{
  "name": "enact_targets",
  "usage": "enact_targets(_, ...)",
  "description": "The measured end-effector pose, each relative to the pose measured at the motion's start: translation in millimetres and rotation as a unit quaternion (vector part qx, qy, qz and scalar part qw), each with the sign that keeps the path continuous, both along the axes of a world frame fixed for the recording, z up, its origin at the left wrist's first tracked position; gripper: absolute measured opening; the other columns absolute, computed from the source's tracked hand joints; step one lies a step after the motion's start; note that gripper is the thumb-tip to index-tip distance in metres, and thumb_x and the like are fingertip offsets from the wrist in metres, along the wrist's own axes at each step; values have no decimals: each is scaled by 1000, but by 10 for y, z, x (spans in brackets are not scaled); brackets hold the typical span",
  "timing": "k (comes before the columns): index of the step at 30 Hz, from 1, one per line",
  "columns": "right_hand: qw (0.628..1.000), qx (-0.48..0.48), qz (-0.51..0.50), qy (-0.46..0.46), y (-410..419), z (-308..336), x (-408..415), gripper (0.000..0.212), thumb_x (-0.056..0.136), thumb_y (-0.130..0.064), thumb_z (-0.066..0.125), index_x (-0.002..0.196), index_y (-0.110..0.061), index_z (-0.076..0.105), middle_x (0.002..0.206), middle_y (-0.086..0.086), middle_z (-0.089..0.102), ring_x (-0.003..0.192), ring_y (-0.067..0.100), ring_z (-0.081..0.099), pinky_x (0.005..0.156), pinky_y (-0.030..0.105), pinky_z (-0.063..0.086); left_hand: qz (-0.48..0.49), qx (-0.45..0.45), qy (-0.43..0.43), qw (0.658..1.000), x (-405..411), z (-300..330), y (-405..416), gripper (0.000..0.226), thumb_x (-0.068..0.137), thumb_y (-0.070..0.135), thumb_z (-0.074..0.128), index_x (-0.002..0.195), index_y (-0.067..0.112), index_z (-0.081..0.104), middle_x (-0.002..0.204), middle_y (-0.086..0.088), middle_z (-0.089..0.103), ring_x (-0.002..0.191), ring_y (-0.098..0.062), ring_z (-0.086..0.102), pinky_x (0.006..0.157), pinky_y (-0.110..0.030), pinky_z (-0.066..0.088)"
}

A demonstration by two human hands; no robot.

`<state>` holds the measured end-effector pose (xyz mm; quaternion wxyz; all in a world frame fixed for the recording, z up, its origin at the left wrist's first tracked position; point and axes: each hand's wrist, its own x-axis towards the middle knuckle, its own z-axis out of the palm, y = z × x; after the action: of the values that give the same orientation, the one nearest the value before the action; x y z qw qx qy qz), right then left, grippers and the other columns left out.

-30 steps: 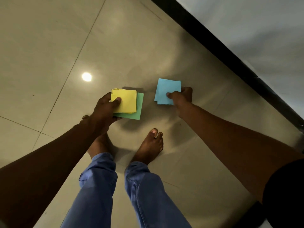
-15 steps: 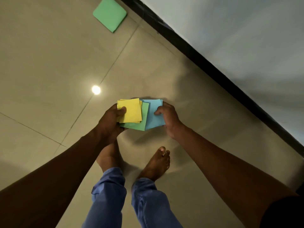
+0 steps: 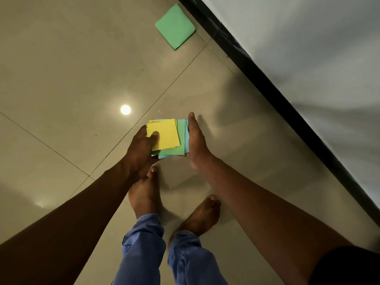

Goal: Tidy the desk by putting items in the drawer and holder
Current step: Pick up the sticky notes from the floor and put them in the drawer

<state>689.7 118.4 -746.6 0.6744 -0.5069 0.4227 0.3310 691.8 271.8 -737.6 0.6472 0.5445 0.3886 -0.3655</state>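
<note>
A stack of paper squares [image 3: 167, 136], yellow on top with green and blue beneath, is held above the tiled floor. My left hand [image 3: 141, 147] grips the stack from the left, thumb on the yellow sheet. My right hand [image 3: 195, 145] presses its flat palm and straight fingers against the stack's right edge. Another green paper pad [image 3: 175, 25] lies on the floor far ahead, near the black skirting.
The beige tiled floor [image 3: 72, 68] spreads to the left. A black skirting strip [image 3: 267, 83] and a white wall [image 3: 308, 48] run diagonally on the right. My two bare feet [image 3: 144, 194] stand directly below the hands.
My right hand brought the blue sheets under the yellow and green ones, let go and now lies flat against the stack's edge. The view tilted up, showing the far green pad.
</note>
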Motion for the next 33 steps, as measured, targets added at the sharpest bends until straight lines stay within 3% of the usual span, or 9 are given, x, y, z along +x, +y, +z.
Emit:
enact_targets(3, 1000, -17, 9, 3, 168, 7, 92, 90, 84, -82, 27, 136, -17, 61, 127, 17, 68, 114, 35, 69, 102, 52, 54, 20, 11, 6, 1000, 21, -30, 38, 35, 108, 22, 47, 143, 22, 51, 136, -10, 60, 121, -34, 61, 91, -49, 58)
enact_targets(9, 999, -33, 33, -28, 370, -93, 261, 72, 104, -66, 20, 135, -14, 57, 126, 17, 67, 107, 28, 68, 88, 35, 56, 76, 13, 12, 997, 121, -102, 132, 38, 109, 16, 44, 146, 18, 47, 138, -9, 56, 123, -32, 58, 92, -45, 57)
enact_targets(13, 984, -108, 144, 8, 538, -216, 470, 96, 81, -88, 21, 136, -18, 55, 129, 12, 64, 112, 28, 65, 98, 44, 54, 106, 18, 20, 994, 191, -194, 307, 37, 107, 14, 47, 144, 19, 49, 139, -10, 54, 124, -35, 57, 85, -46, 59)
enact_targets(15, 951, -198, 236, -22, 482, -266, 650, 83, 86, -82, 24, 123, -16, 58, 122, 12, 66, 109, 31, 65, 101, 47, 51, 113, 20, 22, 993, 206, -217, 396, 37, 107, 14, 48, 144, 18, 48, 138, -11, 54, 123, -36, 57, 82, -45, 59)
enact_targets(18, 871, -326, 341, -137, 244, -337, 1144, 37, 102, -45, 50, 117, -12, 58, 114, 12, 66, 106, 32, 63, 89, 36, 49, 121, 9, 8, 993, 265, -257, 519, 32, 107, 14, 49, 138, 20, 52, 132, -9, 58, 119, -33, 58, 83, -44, 57)
enact_targets(21, 757, -443, 419, -234, 39, -479, 1763, 38, 96, -37, 62, 125, -13, 57, 121, 13, 62, 111, 31, 60, 87, 32, 44, 129, 1, -9, 992, 307, -331, 655, 29, 107, 14, 48, 135, 22, 53, 124, -4, 60, 112, -29, 58, 84, -42, 56)
enact_targets(23, 696, -500, 453, -244, -58, -560, 2167, 43, 95, -37, 63, 129, -13, 56, 128, 15, 57, 118, 33, 56, 92, 34, 44, 132, -4, -21, 991, 293, -381, 716, 31, 106, 15, 50, 137, 21, 53, 123, -4, 61, 109, -27, 59, 84, -41, 56)
enact_targets(27, 680, -545, 435, -226, -136, -680, 2725, 50, 92, -35, 68, 133, -10, 53, 135, 17, 52, 125, 33, 52, 100, 35, 45, 162, -13, -32, 986, 206, -478, 824, 34, 104, 17, 54, 138, 21, 55, 117, 0, 64, 108, -25, 60, 87, -43, 56)
enact_targets(33, 656, -560, 469, -189, -160, -859, 2822, 74, 82, -30, 76, 144, -10, 40, 138, 19, 48, 126, 37, 50, 101, 40, 45, 183, -29, -15, 983, 58, -567, 873, 33, 104, 15, 53, 137, 20, 56, 121, -2, 63, 114, -29, 60, 92, -46, 56)
